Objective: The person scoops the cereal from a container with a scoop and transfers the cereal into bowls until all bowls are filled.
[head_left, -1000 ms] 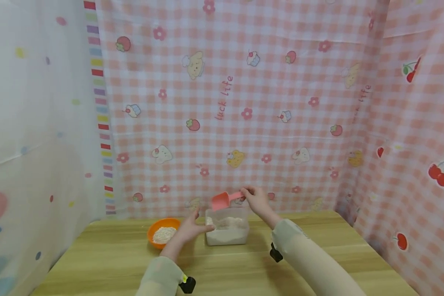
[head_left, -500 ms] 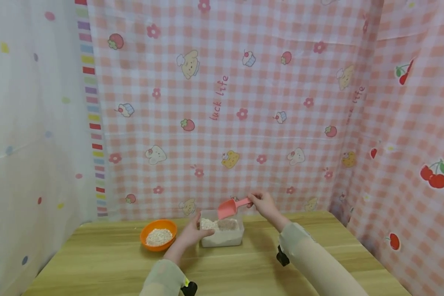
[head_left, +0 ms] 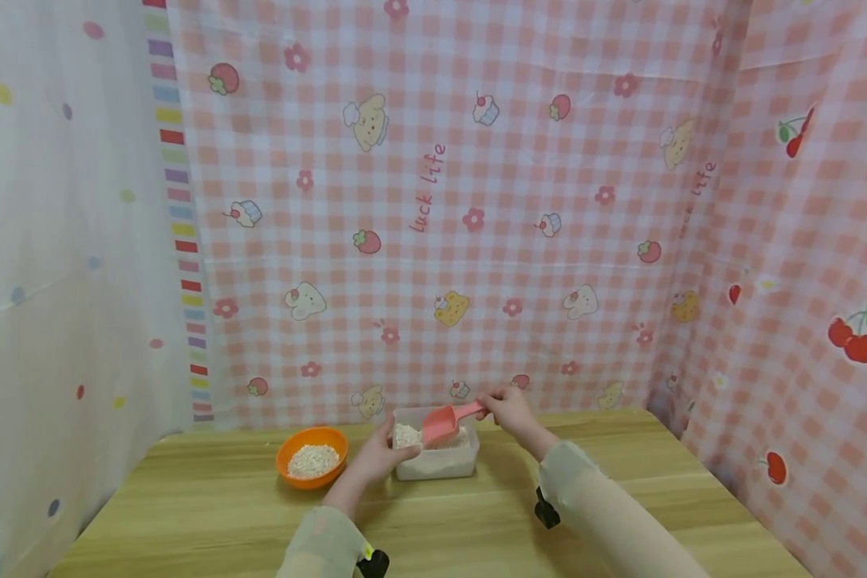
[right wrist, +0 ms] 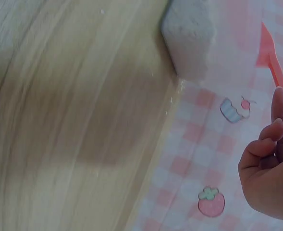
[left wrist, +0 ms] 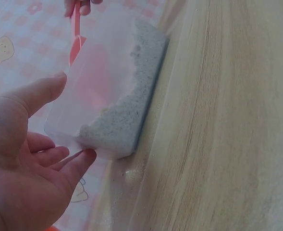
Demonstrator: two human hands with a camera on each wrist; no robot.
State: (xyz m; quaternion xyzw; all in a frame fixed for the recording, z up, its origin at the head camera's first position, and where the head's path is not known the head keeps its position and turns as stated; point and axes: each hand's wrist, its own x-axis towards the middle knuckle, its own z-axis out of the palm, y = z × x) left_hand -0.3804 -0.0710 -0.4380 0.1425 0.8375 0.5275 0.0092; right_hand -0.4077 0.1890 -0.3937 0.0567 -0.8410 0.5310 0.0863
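Observation:
A clear plastic container [head_left: 437, 466] of pale, loose grains stands on the table. My left hand [head_left: 376, 456] holds its left end, thumb at the front rim; in the left wrist view the fingertips [left wrist: 88, 156] touch the end wall. With my right hand [head_left: 511, 411] I grip the handle of a pink scoop [head_left: 441, 425]. The scoop's bowl tilts down into the container, and its shape shows pink through the cloudy wall in the left wrist view. An orange bowl [head_left: 283, 457] with a heap of similar pale grains sits left of my left hand.
The wooden table [head_left: 433, 530] ends at a pink checked cloth [head_left: 520, 345] hanging close behind the container. More patterned cloth closes off both sides. A few stray grains lie on the wood near the container.
My right hand has lowered the scoop from above the container into it. The left hand has closed in from spread fingers to a hold on the container's left end. The view has shifted slightly.

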